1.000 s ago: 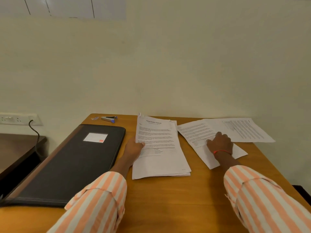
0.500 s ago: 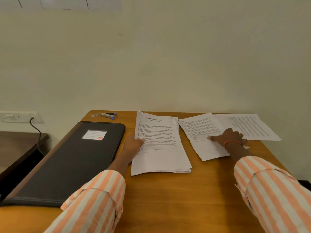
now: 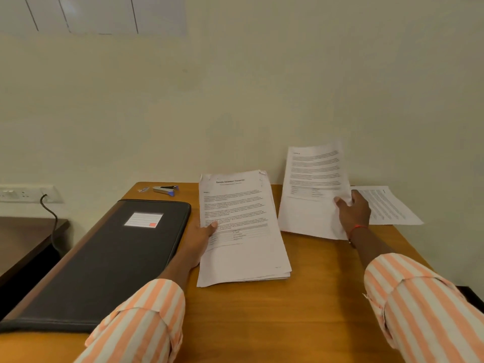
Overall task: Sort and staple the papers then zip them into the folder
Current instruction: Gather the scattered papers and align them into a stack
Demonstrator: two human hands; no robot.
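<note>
Sorting only: left hand pins the stack, right hand pinches a raised sheet; stapler untouched, folder closed.

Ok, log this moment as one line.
phase: sorting | left hand: holds paper stack | right hand: lifts one sheet | stapler: untouched | folder: closed

Likely an office: wooden desk, stapler, zip folder, printed papers.
</note>
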